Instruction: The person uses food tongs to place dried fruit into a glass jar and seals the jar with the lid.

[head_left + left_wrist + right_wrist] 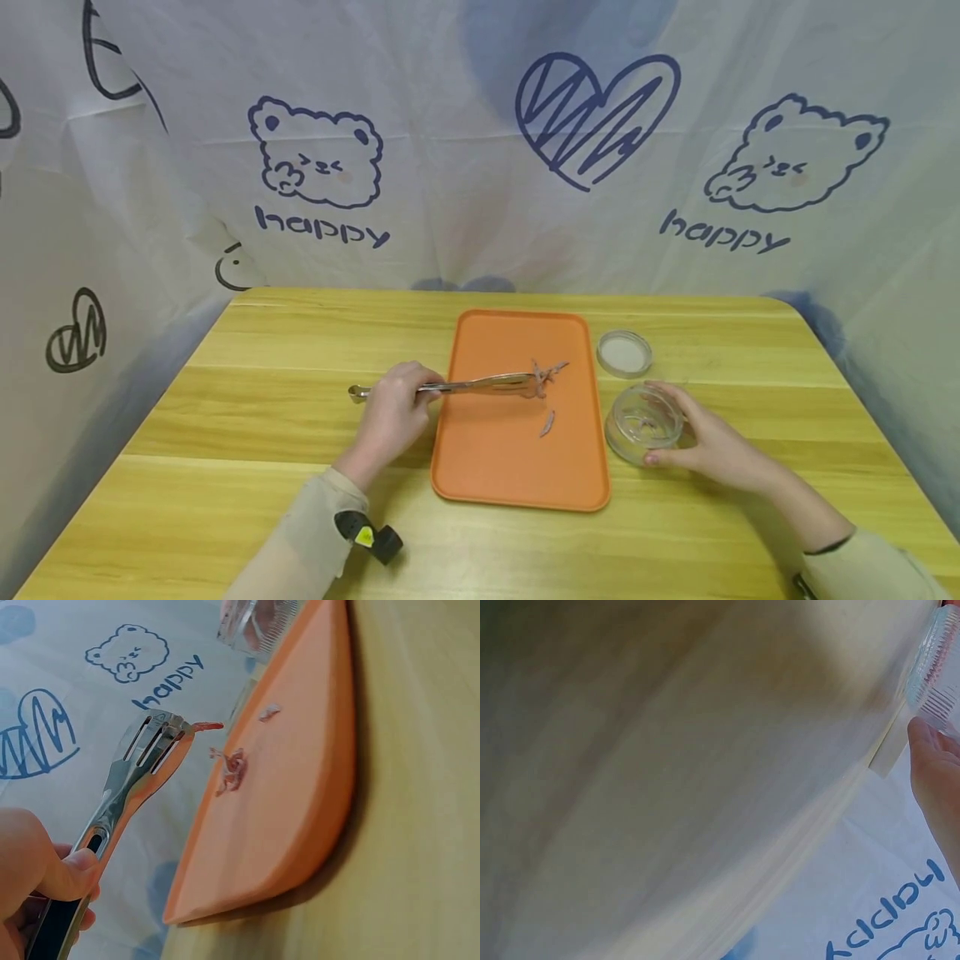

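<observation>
My left hand point(393, 417) grips metal tongs point(480, 384) by the handle, their slotted heads over an orange tray point(510, 462). A thin reddish strip point(208, 727) sticks out from the tong tips in the left wrist view. Below it on the tray lies a small pile of pinkish-brown strips point(234, 771), with a single strip point(548, 423) apart and nearer the front. To the right of the tray, my right hand point(697, 442) holds a clear ribbed jar point(621, 442), thumb and fingers around its side. Inside, a few small reddish bits point(648, 427) show at the bottom.
A round clear lid point(625, 353) lies on the wooden table point(285, 425) behind the jar, close to the tray's right edge. White cloth point(442, 150) with blue drawings hangs behind the table and along its sides.
</observation>
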{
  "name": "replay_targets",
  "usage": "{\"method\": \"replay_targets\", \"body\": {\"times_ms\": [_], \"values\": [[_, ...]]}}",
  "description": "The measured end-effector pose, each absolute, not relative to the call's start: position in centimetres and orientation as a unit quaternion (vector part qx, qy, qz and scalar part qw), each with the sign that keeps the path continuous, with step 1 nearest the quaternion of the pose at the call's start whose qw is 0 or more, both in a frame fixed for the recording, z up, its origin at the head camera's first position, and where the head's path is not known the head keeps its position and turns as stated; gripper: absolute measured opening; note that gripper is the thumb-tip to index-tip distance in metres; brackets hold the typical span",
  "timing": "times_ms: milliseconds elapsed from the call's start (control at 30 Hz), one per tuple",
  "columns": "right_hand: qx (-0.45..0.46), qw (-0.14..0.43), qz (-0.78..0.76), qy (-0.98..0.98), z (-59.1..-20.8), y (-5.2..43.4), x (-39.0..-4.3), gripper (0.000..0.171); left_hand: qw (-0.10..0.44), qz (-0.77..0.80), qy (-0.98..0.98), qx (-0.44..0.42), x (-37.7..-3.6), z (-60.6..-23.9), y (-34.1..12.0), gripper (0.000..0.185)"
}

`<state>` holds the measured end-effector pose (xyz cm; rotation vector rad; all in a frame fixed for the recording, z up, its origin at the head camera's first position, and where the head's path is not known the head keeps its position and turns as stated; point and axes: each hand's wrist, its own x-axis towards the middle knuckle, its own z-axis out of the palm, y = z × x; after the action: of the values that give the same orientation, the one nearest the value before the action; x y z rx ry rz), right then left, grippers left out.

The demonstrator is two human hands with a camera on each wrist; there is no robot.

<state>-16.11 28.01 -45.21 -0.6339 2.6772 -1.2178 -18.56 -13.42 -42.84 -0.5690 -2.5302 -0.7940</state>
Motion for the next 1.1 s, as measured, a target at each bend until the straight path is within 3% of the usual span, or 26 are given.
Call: {"method": "replay_targets", "body": {"times_ms": [600, 1100], "values": [[-0.221, 0.061, -0.400, 0.888, -45.2, 28.1, -16.1, 0.093, 0.247, -0.288, -0.896, -0.232, -18.5, -39.7, -12.1, 0.011], [-0.218, 0.061, -0.400, 0.888, -45.5, 28.3, -16.2, 0.096, 0.242, -0.308, -0.876, -0.280, -18.4, -38.0, -7.8, 0.010]]}}
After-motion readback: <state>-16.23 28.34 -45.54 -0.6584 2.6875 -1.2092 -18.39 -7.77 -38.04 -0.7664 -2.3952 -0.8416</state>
